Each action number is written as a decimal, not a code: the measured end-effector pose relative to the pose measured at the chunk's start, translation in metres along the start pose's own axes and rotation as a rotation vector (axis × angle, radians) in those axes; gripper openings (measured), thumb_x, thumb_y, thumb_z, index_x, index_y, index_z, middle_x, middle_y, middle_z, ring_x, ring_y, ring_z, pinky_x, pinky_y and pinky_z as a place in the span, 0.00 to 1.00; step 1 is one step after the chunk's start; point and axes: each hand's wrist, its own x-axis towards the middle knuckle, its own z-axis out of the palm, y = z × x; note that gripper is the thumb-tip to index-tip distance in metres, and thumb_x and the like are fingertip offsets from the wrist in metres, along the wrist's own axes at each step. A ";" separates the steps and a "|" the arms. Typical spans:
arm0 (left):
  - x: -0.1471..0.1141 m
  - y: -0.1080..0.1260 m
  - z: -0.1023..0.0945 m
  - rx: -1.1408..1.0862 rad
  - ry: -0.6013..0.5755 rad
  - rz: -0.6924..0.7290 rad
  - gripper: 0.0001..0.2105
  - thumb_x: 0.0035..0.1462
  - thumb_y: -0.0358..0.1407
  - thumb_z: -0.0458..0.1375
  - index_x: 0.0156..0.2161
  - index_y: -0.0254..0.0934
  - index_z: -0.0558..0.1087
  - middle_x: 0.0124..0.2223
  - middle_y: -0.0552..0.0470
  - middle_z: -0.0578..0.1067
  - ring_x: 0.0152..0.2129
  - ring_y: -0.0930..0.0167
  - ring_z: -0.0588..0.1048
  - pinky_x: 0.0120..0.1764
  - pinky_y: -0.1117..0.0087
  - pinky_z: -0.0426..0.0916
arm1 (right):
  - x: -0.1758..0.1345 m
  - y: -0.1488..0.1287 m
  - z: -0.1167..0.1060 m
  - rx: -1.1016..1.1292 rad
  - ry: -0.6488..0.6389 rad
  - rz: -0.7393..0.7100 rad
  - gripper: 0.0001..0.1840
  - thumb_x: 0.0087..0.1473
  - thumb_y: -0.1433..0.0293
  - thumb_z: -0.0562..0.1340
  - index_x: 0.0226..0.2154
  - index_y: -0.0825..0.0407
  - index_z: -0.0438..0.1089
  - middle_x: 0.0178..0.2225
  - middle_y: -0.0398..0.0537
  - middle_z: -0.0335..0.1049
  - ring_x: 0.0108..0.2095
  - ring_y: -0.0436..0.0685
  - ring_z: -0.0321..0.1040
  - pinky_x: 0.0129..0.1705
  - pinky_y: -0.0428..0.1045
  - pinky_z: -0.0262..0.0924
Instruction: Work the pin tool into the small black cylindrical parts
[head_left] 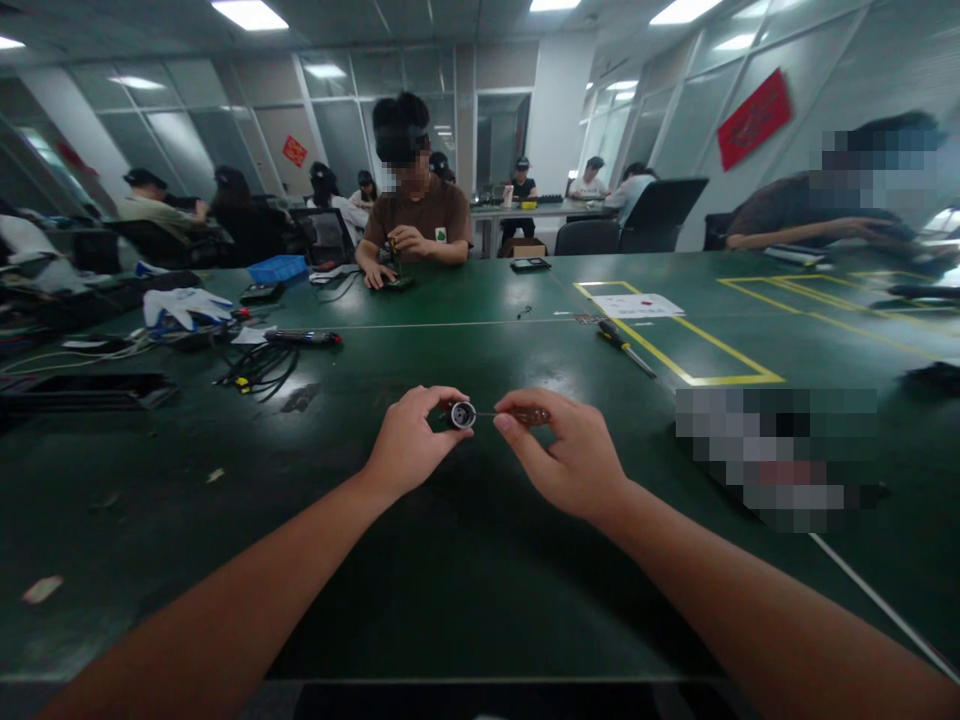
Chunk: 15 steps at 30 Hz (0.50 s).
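Between the thumb and fingers of my left hand is a small round cup-shaped part with a pale rim and a dark hollow, its opening turned toward me. My right hand is closed on a thin screwdriver with a clear reddish handle. Its slim shaft points left and its tip is at the right side of the round part; I cannot tell whether they touch. Both hands are above the green table, near its middle.
A yellow-black screwdriver lies beyond my right hand, near a white sheet and yellow tape. To the left are coiled black cable, white-blue gloves and a blue tray. A co-worker works across the table.
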 end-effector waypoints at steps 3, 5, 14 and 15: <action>0.000 -0.001 0.001 -0.002 -0.005 0.000 0.17 0.50 0.31 0.71 0.46 0.43 0.78 0.45 0.51 0.81 0.43 0.64 0.78 0.48 0.60 0.72 | 0.000 0.000 0.000 -0.001 -0.010 0.003 0.05 0.63 0.69 0.61 0.39 0.50 0.73 0.33 0.47 0.79 0.32 0.55 0.76 0.37 0.49 0.68; 0.000 -0.001 0.001 -0.003 -0.007 -0.005 0.17 0.50 0.31 0.71 0.46 0.43 0.78 0.45 0.51 0.81 0.43 0.64 0.78 0.48 0.60 0.72 | 0.000 0.000 0.000 0.000 -0.003 -0.002 0.05 0.63 0.69 0.61 0.39 0.50 0.73 0.33 0.47 0.78 0.32 0.55 0.76 0.37 0.49 0.68; 0.000 -0.001 0.000 -0.004 -0.007 -0.001 0.17 0.50 0.32 0.71 0.46 0.43 0.78 0.45 0.51 0.80 0.43 0.63 0.78 0.48 0.59 0.72 | 0.000 -0.001 0.000 -0.005 -0.002 -0.003 0.04 0.63 0.69 0.62 0.39 0.50 0.73 0.33 0.47 0.79 0.32 0.55 0.76 0.37 0.49 0.69; 0.000 -0.001 0.000 -0.006 -0.008 -0.002 0.17 0.50 0.32 0.71 0.46 0.43 0.78 0.45 0.51 0.80 0.43 0.63 0.78 0.47 0.60 0.72 | 0.000 -0.001 0.000 -0.004 -0.001 -0.005 0.04 0.63 0.69 0.62 0.39 0.50 0.73 0.34 0.47 0.79 0.32 0.55 0.76 0.37 0.49 0.69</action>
